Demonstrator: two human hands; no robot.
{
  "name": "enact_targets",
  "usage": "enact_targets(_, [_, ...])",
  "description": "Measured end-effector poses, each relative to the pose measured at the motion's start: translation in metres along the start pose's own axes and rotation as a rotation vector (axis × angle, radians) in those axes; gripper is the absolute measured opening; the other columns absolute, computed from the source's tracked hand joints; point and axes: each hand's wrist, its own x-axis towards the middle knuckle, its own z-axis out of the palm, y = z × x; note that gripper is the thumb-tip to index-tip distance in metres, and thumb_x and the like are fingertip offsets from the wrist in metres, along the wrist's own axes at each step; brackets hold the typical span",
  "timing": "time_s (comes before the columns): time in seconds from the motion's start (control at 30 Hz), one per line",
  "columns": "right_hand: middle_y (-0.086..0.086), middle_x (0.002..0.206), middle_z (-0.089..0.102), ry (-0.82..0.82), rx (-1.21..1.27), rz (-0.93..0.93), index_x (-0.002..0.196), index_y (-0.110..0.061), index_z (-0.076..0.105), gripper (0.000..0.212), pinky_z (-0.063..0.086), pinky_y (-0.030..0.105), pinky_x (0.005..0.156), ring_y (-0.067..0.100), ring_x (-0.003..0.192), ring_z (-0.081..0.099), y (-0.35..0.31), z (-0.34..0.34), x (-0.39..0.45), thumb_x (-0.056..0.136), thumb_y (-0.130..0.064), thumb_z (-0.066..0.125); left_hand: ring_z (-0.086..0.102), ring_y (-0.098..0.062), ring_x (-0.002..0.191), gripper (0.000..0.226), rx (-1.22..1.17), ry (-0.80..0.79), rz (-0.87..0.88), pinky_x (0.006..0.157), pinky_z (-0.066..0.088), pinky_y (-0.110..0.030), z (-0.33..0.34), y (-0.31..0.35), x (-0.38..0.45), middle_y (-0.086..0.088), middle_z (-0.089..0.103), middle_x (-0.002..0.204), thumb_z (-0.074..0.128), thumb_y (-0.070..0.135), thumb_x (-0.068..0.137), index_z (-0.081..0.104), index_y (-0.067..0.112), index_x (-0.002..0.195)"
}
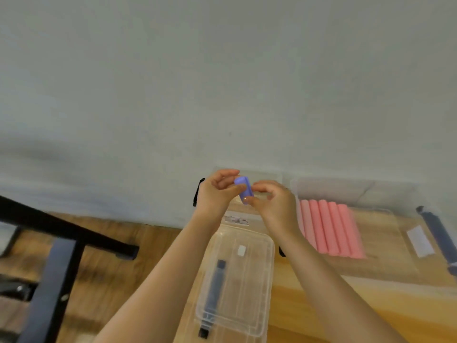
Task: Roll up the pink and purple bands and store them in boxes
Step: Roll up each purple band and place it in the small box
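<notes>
Pink rolls (330, 229) boxed right of the clear lid (237, 280); purple band (243, 190) mid-roll above it, pinched by left hand (216, 191) and right hand (270, 203).

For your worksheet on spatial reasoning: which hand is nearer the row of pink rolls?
Right. The right hand is just left of the pink rolls; the left hand is farther left.
</notes>
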Motion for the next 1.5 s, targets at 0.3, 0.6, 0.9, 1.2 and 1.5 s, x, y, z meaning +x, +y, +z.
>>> enact_targets(0.3, [-0.001, 0.071, 0.063, -0.063, -0.029, 0.275, 0.083, -0.007, 0.072, 0.013, 0.038, 0.002, 0.052, -0.005, 0.056, 0.055, 0.029, 0.081, 0.059, 0.071, -0.003, 0.074, 0.060, -0.013, 0.101, 0.029, 0.371, 0.085, -0.014, 0.075, 0.047, -0.018, -0.057, -0.045, 0.068, -0.002, 0.063, 0.110, 0.061, 0.009, 0.087, 0.057, 0.010, 0.116])
enact_targets(0.6, [0.014, 0.093, 0.070, -0.067, -0.144, 0.553, 0.091, 0.000, 0.072, 0.021, 0.049, 0.026, 0.076, 0.019, 0.080, 0.062, 0.080, 0.128, 0.103, 0.070, 0.000, 0.074, -0.013, -0.018, 0.142, 0.089, 1.206, -0.295, -0.036, 0.116, 0.002, -0.036, -0.099, -0.105, 0.075, -0.004, -0.011, 0.156, 0.035, 0.059, 0.089, -0.011, 0.008, 0.146])
enact_targets(0.9, [0.021, 0.084, 0.069, -0.407, -0.354, 0.713, 0.081, 0.006, 0.068, 0.019, 0.054, 0.045, 0.083, 0.030, 0.083, 0.068, 0.110, 0.144, 0.115, 0.065, 0.003, 0.077, -0.007, -0.011, 0.143, 0.082, 0.905, -0.351, -0.004, 0.116, 0.010, -0.042, -0.102, -0.117, 0.070, 0.003, -0.008, 0.156, 0.039, 0.048, 0.093, -0.018, 0.018, 0.144])
enact_targets(1.2, [0.004, 0.097, 0.071, -0.802, -0.725, 0.369, 0.095, -0.010, 0.074, 0.027, 0.048, 0.026, 0.078, 0.016, 0.089, 0.063, 0.109, 0.131, 0.124, 0.068, -0.007, 0.075, -0.004, -0.011, 0.143, 0.078, 0.848, -0.342, -0.011, 0.116, 0.013, -0.038, -0.099, -0.116, 0.070, -0.003, 0.009, 0.156, 0.038, 0.047, 0.092, -0.018, 0.025, 0.140])
enact_targets(1.5, [0.002, 0.106, 0.069, -0.908, -0.677, 0.363, 0.102, -0.011, 0.071, 0.029, 0.043, 0.021, 0.083, 0.014, 0.097, 0.061, 0.122, 0.133, 0.129, 0.074, -0.006, 0.073, -0.005, -0.009, 0.143, 0.079, 0.802, -0.338, -0.032, 0.117, 0.011, -0.035, -0.100, -0.118, 0.068, 0.005, -0.002, 0.156, 0.031, 0.059, 0.083, -0.018, 0.030, 0.138])
